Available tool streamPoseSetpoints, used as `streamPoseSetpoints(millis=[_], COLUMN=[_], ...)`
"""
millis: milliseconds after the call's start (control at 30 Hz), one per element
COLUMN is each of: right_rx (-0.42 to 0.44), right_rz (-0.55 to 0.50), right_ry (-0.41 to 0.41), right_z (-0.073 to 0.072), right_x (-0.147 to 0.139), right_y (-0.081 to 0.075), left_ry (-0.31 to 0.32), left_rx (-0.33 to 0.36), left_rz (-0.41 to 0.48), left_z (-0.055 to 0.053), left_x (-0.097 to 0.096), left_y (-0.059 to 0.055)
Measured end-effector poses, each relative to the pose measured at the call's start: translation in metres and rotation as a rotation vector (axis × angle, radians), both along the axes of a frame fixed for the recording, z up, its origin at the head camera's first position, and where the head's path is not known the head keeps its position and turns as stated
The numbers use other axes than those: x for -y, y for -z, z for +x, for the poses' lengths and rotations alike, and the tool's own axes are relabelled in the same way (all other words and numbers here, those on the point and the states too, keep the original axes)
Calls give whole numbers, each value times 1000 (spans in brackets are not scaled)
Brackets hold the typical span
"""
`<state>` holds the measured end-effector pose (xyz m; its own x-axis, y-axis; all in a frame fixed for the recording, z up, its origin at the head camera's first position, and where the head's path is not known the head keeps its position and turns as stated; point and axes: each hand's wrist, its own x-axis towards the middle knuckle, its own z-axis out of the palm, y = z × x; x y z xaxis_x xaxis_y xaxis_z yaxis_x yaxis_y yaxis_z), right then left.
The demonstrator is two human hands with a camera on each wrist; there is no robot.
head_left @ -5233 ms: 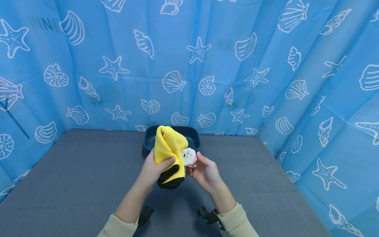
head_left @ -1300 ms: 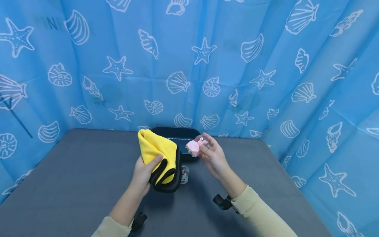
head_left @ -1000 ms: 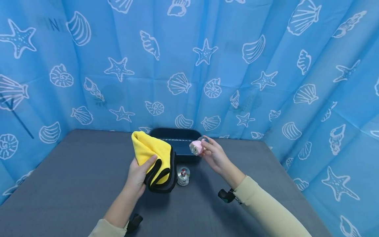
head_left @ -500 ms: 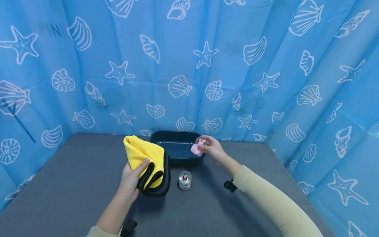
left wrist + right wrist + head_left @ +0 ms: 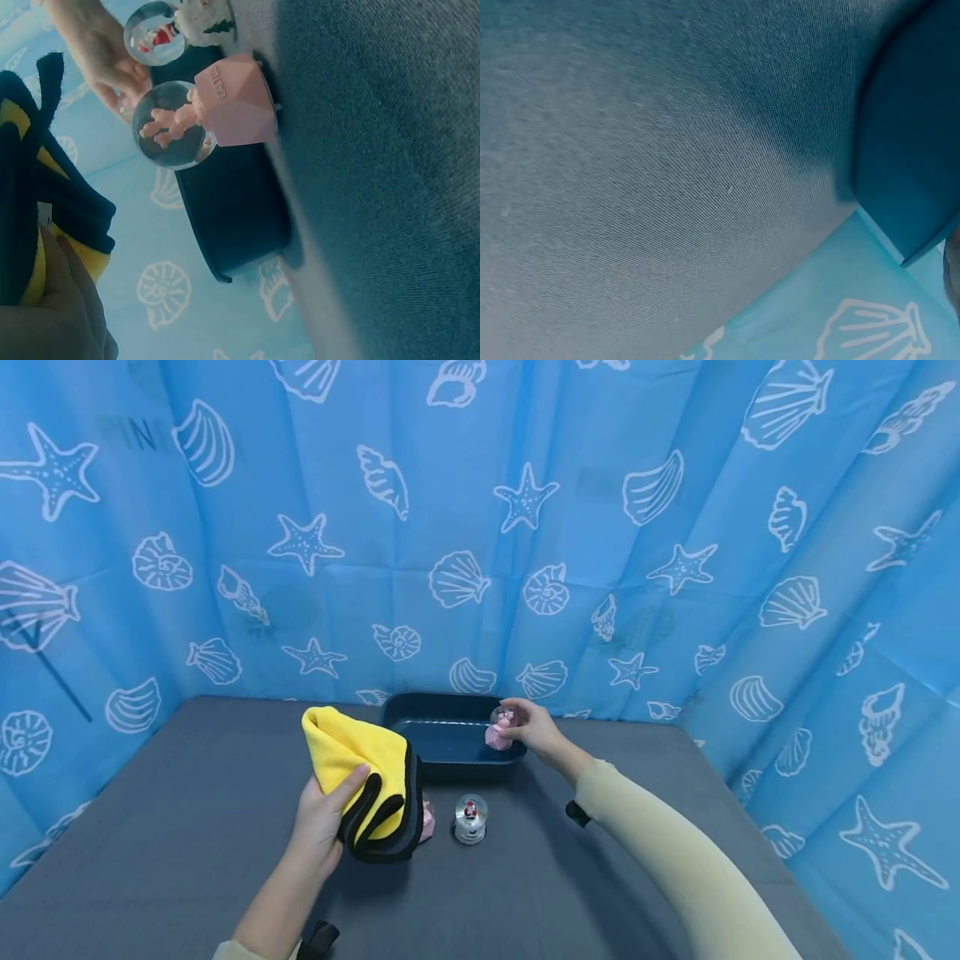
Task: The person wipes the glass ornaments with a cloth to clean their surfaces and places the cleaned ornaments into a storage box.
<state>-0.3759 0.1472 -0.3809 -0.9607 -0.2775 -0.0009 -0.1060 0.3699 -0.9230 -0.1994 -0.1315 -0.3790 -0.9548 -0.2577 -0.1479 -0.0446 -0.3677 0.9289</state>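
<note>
Left hand (image 5: 318, 822) and right hand (image 5: 538, 732) are closed on objects above the table (image 5: 187, 827), where a bin (image 5: 457, 772) is set by the far edge. Cloth (image 5: 360, 750) is gripped bunched by the left, perhaps for compactness; a pink globe (image 5: 497, 739) is pinched base-down by the right, seemingly for upright placing, at the bin's right end, floor contact unclear. Before the bin's near edge, a second pink globe (image 5: 238, 105) and a Santa globe (image 5: 470, 822) are stood.

Bright, diffuse light fills the head view; soft shadow pools on the grey fabric-covered worktop (image 5: 187, 827) below the left fingers (image 5: 351, 787), and a longer one stretches from below the right fingers (image 5: 516, 732). Between them, a pale sheen lines the dark-blue rectangular tray (image 5: 450, 771). The blue shell-print curtain (image 5: 480, 518) looks stretched toward the corners. Both wrist views are dimmer, teal-tinted and soft.
</note>
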Motion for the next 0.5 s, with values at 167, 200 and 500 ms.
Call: streamPoseSetpoints(millis=[167,200,500], right_rx=[-16,-20,-57], right_rz=[44,51,191], right_ry=[19,25,60], right_z=[-8,-9,-16], right_x=[7,9,22], right_y=[4,5,12], left_ry=[-6,-5,-5], left_rx=[14,17,11], left_rz=[-6,-4,8], left_z=[0,0,1], left_x=[3,3,7], left_y=[2,3,3])
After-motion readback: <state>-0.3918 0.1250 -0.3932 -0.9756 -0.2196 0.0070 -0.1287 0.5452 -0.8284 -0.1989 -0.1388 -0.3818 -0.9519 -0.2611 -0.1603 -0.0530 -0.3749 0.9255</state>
